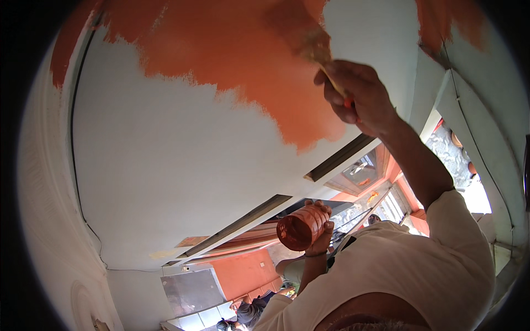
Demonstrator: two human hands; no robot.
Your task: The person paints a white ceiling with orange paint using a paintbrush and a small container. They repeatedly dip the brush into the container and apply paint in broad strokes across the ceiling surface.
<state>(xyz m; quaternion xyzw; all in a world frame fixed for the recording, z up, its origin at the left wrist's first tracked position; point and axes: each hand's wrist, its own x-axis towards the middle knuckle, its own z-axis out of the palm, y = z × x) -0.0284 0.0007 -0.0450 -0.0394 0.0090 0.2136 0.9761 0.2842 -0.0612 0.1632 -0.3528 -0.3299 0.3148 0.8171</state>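
Observation:
My right hand [361, 91] is raised, its fingers closed round the handle of a paintbrush [316, 47]. The brush has a pale handle with a red end, and its blurred bristles lie against the orange paint [232, 49] on a broad white surface [165, 149]. The paint's lower edge is ragged. Lower down, my left hand [323, 229] grips a ribbed round paint container [298, 229]. Its mouth is tilted toward the view, with orange paint coating the inside.
Long dark slots [237, 226] run along the white surface's edge. A thin black cable [74, 138] follows the left side. Behind, an orange wall [245, 273] adjoins a grey panel [190, 289]. Another person [254, 309] in dark clothes is at the bottom. A bright opening [458, 160] lies right.

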